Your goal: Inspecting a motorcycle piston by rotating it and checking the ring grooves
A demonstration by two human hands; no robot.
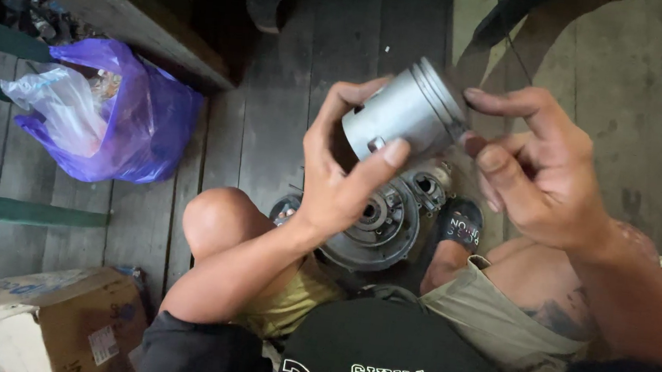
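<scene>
Piston (405, 109) sits tilted above the engine case (380, 222), left hand (340, 171) closed around its skirt, right hand (536, 168) pinching the ringed crown. Support both ends firmly; keep fingers off the ring grooves while turning it.

Both hands (340, 171) (540, 172) raised, fingers (385, 163) curled.

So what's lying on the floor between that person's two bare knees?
In the head view, a round grey metal engine casing lies between the knees, below the silver metal piston held in both hands.
</scene>
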